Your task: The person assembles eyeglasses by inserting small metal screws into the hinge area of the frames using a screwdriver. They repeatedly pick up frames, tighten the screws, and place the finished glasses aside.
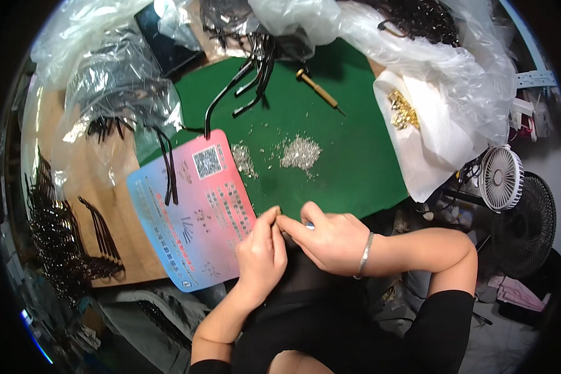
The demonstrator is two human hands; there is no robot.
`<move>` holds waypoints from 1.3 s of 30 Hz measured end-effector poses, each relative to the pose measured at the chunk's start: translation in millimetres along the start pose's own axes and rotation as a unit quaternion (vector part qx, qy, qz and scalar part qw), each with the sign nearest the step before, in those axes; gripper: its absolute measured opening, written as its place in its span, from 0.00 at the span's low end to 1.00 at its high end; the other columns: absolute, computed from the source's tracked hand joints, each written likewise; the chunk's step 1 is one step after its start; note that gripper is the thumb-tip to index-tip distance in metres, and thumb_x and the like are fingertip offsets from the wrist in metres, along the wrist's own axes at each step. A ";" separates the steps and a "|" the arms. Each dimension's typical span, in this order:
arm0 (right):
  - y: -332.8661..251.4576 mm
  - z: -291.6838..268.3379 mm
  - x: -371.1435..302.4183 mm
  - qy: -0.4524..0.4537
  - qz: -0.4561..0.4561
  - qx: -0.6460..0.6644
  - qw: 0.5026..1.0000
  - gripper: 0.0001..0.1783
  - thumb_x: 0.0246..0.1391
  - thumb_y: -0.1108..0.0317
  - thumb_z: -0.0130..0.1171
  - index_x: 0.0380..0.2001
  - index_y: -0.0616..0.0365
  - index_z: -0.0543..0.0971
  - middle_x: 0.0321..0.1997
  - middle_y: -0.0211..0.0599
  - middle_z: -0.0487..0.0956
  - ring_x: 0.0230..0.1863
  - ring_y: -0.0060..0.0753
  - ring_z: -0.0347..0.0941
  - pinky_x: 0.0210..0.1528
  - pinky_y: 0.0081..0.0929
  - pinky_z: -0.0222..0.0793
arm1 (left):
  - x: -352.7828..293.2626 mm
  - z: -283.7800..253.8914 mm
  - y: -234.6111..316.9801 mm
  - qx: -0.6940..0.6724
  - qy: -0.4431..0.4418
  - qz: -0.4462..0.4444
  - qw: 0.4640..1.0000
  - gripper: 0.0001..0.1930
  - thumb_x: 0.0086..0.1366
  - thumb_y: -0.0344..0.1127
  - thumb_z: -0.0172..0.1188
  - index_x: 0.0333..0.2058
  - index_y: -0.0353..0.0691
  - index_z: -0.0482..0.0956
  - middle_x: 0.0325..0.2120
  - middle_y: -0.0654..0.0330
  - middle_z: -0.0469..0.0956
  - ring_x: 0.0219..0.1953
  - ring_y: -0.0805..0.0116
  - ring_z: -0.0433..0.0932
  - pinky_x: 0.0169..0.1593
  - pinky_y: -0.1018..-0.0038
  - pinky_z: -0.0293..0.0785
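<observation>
Leftward beyond the fingers (298,230), a clear crinkled plastic bag (121,87) holds slender black strips (109,128); rightward, white sheeting (422,146) carries shiny gold pieces (403,111). Left hand (260,257) and right hand (335,242) meet at the tips, closure and hold unclear; tiny silver metal pieces (300,153) lie ahead
</observation>
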State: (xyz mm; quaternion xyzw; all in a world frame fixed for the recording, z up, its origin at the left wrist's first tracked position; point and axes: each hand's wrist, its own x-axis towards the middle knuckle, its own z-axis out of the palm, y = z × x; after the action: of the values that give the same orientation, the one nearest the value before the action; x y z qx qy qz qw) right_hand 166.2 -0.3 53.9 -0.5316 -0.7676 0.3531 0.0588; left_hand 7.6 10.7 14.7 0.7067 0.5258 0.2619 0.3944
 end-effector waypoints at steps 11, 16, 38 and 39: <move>43.9 0.6 -5.1 0.101 0.044 0.116 0.987 0.19 0.55 0.66 0.49 0.51 0.57 0.65 0.38 0.45 0.67 0.33 0.47 0.72 0.34 0.36 0.72 | 92.2 -32.1 -0.3 0.092 -0.002 0.122 0.988 0.12 0.60 0.26 0.52 0.44 0.35 0.71 0.29 0.51 0.76 0.31 0.57 0.77 0.39 0.69 0.72; 40.2 -0.1 -3.7 0.091 0.006 0.108 0.990 0.17 0.56 0.64 0.48 0.48 0.57 0.66 0.37 0.44 0.67 0.32 0.47 0.72 0.33 0.38 0.71 | 230.0 -21.6 -19.6 0.293 0.070 0.075 0.951 0.17 0.55 0.40 0.62 0.36 0.35 0.68 0.29 0.49 0.73 0.35 0.48 0.74 0.37 0.60 0.69; 162.2 -103.7 6.7 0.255 0.351 -0.048 0.900 0.14 0.48 0.61 0.54 0.28 0.63 0.75 0.29 0.52 0.78 0.34 0.51 0.75 0.39 0.39 0.69 | 21.0 -69.6 18.0 -0.335 -0.058 -0.095 0.935 0.03 0.61 0.28 0.56 0.31 0.34 0.72 0.24 0.66 0.74 0.25 0.84 0.67 0.29 0.86 0.64; 163.6 -104.4 4.1 0.257 0.352 -0.019 0.900 0.13 0.48 0.61 0.54 0.27 0.63 0.75 0.29 0.52 0.78 0.34 0.51 0.75 0.40 0.39 0.69 | 21.2 -65.7 16.8 -0.344 -0.053 -0.102 0.932 0.03 0.62 0.27 0.55 0.32 0.34 0.72 0.24 0.65 0.75 0.25 0.83 0.67 0.29 0.86 0.64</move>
State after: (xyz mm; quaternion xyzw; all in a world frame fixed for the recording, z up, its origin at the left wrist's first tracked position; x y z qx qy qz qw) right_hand 339.7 83.5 31.5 -0.8405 -0.4951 0.1870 0.1158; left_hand -28.4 47.1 64.0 0.4828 0.4509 0.3477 0.6654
